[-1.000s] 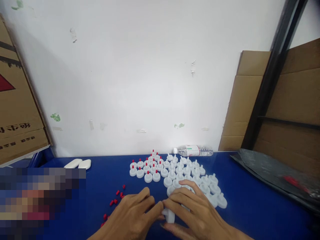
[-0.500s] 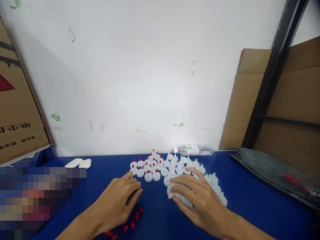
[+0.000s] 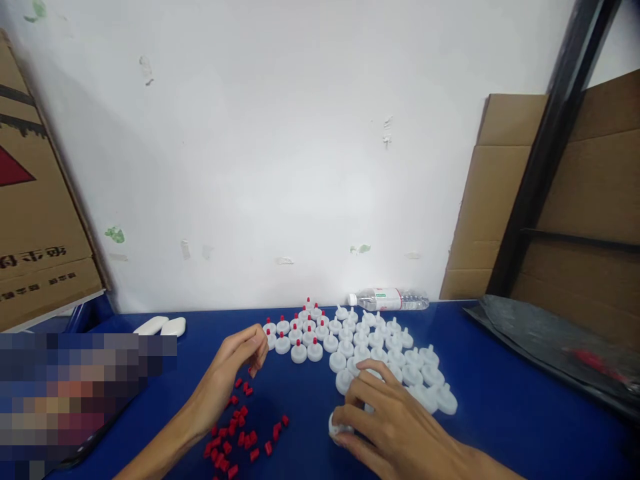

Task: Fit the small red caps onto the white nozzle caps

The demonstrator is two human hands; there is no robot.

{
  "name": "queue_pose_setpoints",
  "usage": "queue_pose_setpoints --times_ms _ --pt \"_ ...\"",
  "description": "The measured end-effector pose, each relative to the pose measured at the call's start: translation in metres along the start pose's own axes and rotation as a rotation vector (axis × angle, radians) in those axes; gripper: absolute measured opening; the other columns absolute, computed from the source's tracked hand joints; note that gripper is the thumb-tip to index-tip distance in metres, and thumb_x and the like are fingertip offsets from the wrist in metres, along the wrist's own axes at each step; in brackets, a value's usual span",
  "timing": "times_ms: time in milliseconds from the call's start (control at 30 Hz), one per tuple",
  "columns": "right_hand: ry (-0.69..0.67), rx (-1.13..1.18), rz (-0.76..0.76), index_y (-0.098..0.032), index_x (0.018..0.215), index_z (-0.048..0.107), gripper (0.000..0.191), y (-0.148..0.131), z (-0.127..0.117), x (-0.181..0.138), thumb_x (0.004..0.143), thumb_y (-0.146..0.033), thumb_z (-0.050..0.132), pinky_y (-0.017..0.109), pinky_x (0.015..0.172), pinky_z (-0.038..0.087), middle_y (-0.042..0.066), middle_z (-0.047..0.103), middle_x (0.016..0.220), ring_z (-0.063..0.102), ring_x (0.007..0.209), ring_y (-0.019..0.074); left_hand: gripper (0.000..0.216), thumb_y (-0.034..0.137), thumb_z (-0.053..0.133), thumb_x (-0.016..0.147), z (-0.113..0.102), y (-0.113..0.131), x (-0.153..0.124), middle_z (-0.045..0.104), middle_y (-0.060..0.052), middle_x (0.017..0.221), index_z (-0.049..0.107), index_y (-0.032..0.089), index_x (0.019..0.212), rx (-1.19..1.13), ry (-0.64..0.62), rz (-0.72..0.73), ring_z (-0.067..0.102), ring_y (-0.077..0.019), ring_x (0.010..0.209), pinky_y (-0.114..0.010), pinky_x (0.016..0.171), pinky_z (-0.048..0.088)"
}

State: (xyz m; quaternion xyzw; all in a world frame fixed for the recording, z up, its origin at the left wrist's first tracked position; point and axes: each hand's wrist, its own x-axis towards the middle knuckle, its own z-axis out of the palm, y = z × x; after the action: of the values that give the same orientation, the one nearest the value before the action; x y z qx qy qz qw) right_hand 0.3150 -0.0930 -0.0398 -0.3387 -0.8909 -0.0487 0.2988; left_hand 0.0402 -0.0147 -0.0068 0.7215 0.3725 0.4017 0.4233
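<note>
My left hand (image 3: 240,357) reaches over the blue table with its fingers drawn together and pointing down. A small red cap (image 3: 251,371) shows at its fingertips, partly covered. Below and beside that wrist lie several loose red caps (image 3: 234,427). At the right, my right hand (image 3: 383,413) is curled, with thumb and fingers on a white nozzle lid (image 3: 339,425) close to the table. Several white nozzle lids (image 3: 362,350) with bare tips stand beyond it, some hidden by the hand. Left of those, a group of white lids with red tips (image 3: 299,352) stands upright.
A clear plastic bottle (image 3: 387,299) lies along the wall at the back. Two white rounded objects (image 3: 173,327) sit at the back left. Dark plastic bags (image 3: 545,347) cover the right side. Cardboard (image 3: 493,200) leans against the wall beside a black post (image 3: 530,160).
My left hand has shifted up and left, uncovering more loose red caps. My right hand has drawn down toward me, with a white nozzle lid at its fingertips, away from the group.
</note>
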Motion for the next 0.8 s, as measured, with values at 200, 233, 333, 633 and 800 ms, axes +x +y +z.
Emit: queue_pose_setpoints --times_ms 200,233,333,633,800 --pt "-0.018 0.046 0.025 -0.025 0.102 0.068 0.012 -0.001 0.001 0.001 0.101 -0.026 0.057 0.038 0.111 0.031 -0.002 0.065 0.086 0.061 0.079 0.0134 0.026 0.035 0.043 0.097 0.002 -0.007 -0.001 0.048 0.002 0.070 0.046 0.022 0.074 0.562 -0.018 0.076 0.043 -0.0180 0.068 -0.031 0.064 0.033" --pt "-0.023 0.047 0.033 -0.025 0.102 0.068 0.012 -0.001 0.001 0.000 0.101 -0.026 0.057 0.038 0.112 0.030 -0.002 0.066 0.087 0.062 0.080 0.0135 0.022 0.030 0.045 0.095 0.002 -0.007 -0.002 0.052 0.001 0.072 0.048 0.022 0.075 0.679 -0.038 0.124 0.046 -0.0193 0.072 -0.032 0.067 0.033" --pt "-0.055 0.040 0.053 -0.026 0.103 0.068 0.012 -0.001 0.000 0.000 0.101 -0.027 0.056 0.039 0.115 0.027 -0.002 0.066 0.087 0.062 0.082 0.0138 0.019 0.023 0.043 0.094 0.002 -0.003 -0.004 0.058 -0.001 0.077 0.051 0.022 0.077 0.828 -0.129 0.175 0.051 -0.0216 0.078 -0.033 0.070 0.036" --pt "-0.103 -0.064 0.020 -0.027 0.116 0.065 0.019 -0.004 -0.005 0.000 0.102 -0.034 0.055 0.045 0.119 0.026 0.000 0.068 0.098 0.065 0.092 0.0161 0.044 0.048 0.032 0.102 0.001 -0.004 0.003 0.053 0.000 0.070 0.049 0.022 0.071 0.235 -0.055 -0.011 0.047 -0.0188 0.070 -0.032 0.069 0.037" --pt "-0.045 -0.123 -0.126 -0.028 0.119 0.065 0.023 -0.005 -0.005 0.001 0.104 -0.041 0.054 0.043 0.120 0.028 0.001 0.071 0.107 0.066 0.097 0.0147 0.034 0.043 0.044 0.094 0.000 -0.007 0.007 0.046 0.001 0.064 0.047 0.021 0.067 -0.459 -0.077 -0.240 0.042 -0.0159 0.063 -0.030 0.063 0.038"
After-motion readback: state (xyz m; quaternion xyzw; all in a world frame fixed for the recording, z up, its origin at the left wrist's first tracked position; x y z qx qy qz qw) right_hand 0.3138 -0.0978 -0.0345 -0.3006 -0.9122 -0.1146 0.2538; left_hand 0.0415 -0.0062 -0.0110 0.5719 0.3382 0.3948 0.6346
